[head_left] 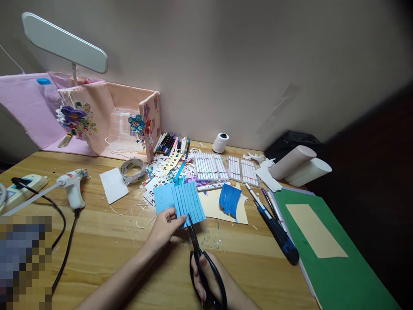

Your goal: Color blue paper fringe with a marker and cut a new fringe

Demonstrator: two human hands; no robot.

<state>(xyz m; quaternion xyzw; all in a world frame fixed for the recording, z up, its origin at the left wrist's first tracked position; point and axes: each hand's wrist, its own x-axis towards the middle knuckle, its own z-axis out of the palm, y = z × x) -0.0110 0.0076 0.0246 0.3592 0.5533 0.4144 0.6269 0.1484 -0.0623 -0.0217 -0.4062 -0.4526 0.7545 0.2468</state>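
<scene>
Between thumb and fingers, my left hand (167,226) pinches the lower edge of a light blue paper (190,200) marked with dark parallel lines. My right hand (208,275) is closed round the black handles of a pair of scissors (195,245). The scissor tips meet the paper's lower edge, just right of my left thumb; whether they have cut in there I cannot tell. Behind the blue paper lies a heap of paper scraps (158,172). A darker blue painted piece of paper (229,199) rests on a cream sheet (211,207) to the right.
On the left are a glue gun (74,187), a power strip (27,189) and a tape roll (133,170). Marker sets (209,166) and a thread spool (220,143) stand at the back. A utility knife (279,234) and a green board (335,275) lie on the right.
</scene>
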